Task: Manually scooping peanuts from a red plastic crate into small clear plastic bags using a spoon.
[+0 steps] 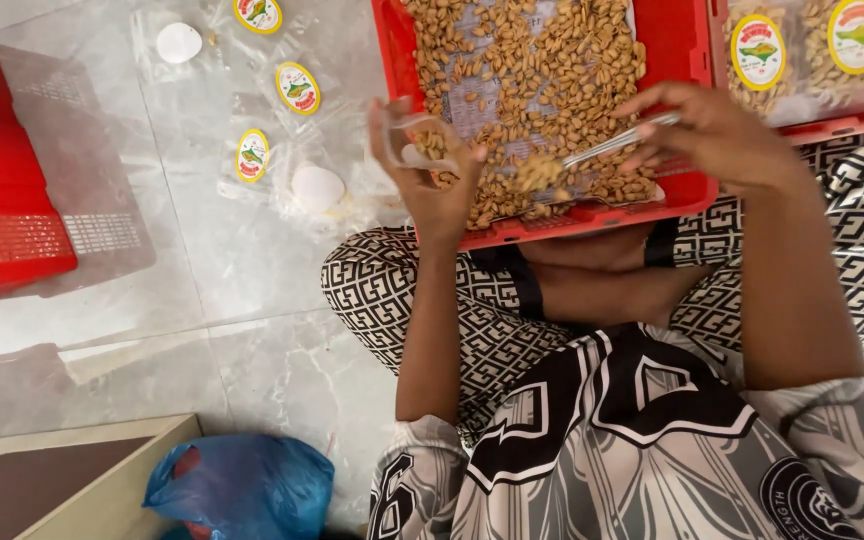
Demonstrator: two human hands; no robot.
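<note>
— Grey marble floor carried everything; the person sat cross-legged on it with a red tray resting across the knees. What lay in that tray?

— Loose peanuts, spread over most of it. A second red crate touched the tray's right side and held filled packs with round yellow labels.

— And left of the tray?

— Clear empty bags lay flat on the floor, each with a round yellow label rimmed in red with a green picture. Farther left stood an empty red basket; nearer the person's body, a blue plastic bag.

— The hands?

— Apart, both above the tray's near edge. The left hand was closed round a small clear container, its mouth turned rightward. The right hand pinched a metal spoon, whose long axis ran leftward, slightly down; its loaded bowl hung just right of the container, nearer the left hand.
</note>
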